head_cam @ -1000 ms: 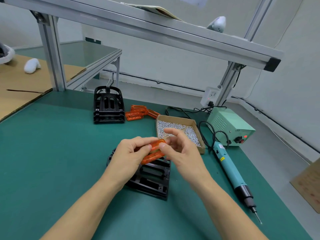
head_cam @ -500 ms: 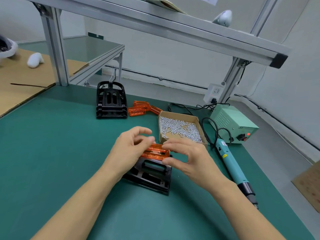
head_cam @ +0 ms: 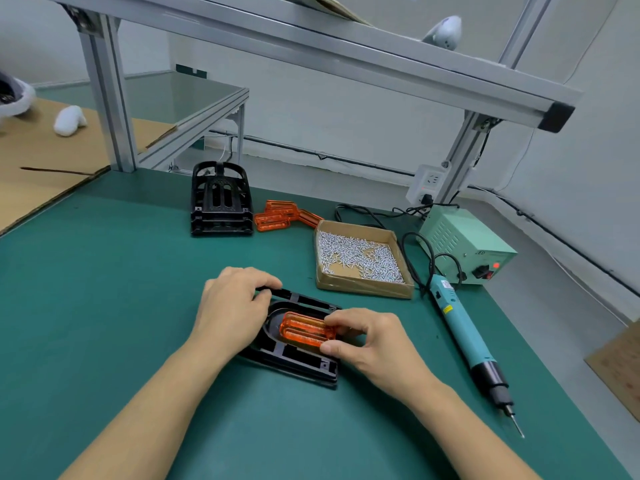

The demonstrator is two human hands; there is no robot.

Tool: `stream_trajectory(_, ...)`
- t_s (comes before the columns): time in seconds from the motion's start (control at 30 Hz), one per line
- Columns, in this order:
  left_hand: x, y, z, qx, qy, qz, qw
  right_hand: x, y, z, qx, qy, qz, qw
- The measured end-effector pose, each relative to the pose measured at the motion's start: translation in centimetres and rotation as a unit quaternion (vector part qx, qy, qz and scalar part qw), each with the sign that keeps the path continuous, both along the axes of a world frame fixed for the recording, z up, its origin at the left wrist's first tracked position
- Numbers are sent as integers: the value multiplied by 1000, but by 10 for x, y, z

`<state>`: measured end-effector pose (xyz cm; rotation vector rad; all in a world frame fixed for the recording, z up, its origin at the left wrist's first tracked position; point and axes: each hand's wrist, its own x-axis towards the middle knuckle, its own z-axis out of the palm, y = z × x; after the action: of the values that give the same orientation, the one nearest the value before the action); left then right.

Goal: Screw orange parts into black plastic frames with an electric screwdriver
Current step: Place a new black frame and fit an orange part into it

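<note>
A flat black plastic frame with an arched end (head_cam: pixel 294 358) lies on the green bench mat (head_cam: pixel 104 306), near the centre of the work area. A translucent orange ribbed plastic part (head_cam: pixel 303 330) sits in the arched recess of this frame.

The left hand (head_cam: pixel 230 311) rests on the left side of the frame. Its fingers are curled over the far left edge of the frame and grip it. The right hand (head_cam: pixel 372 341) is at the right side of the frame. Its thumb and fingers pinch the right end of the orange part, thumb on the near side and fingers on the far side.

A teal cylindrical electric screwdriver with a black nose (head_cam: pixel 474 348) lies on the mat to the right of the hands, apart from them, with its bit pointing toward the near right. Its black cable runs to a pale green metal power supply box (head_cam: pixel 465 244) at the far right, where a red light shows on the front panel.

A shallow brown cardboard tray (head_cam: pixel 363 289) holding small silver screws (head_cam: pixel 360 254) stands between the frame and the power supply, just far right of the hands. Farther back, a stack of black plastic frames (head_cam: pixel 220 202) stands on the mat. A small pile of spare orange plastic parts (head_cam: pixel 280 216) lies just right of that stack.

An aluminium profile rack (head_cam: pixel 311 53) spans the bench above. A white wall socket (head_cam: pixel 427 183) is fixed to its right post.
</note>
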<state>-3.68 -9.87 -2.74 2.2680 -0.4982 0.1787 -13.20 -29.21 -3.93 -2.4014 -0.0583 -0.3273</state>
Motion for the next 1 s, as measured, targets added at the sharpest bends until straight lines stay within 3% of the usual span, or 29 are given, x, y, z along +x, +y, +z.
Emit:
stream_trajectory(0.33, 3, -1, -8, 104, -26, -31, 994, 7, -1, 6, -112, 51, 58, 991)
stream_trajectory(0.5, 6, 0, -11, 131, -21, -49, 990, 3, 0, 2, -153, 26, 35, 987)
stream_trajectory(0.73, 3, -5, -16, 140, -70, -49, 986, -2, -4, 8, -143, 38, 12, 989)
stream_trajectory(0.87, 5, -5, -18, 139, -74, -48, 986, -11, -28, 20, -81, -18, -105, 991)
stream_trajectory(0.93, 5, -5, -18, 137, -77, -42, 987, -18, -47, 26, -119, -5, -197, 973)
stream_trajectory(1.0, 4, -6, -19, 132, -81, -33, 987, -27, -65, 28, -201, 69, -292, 932)
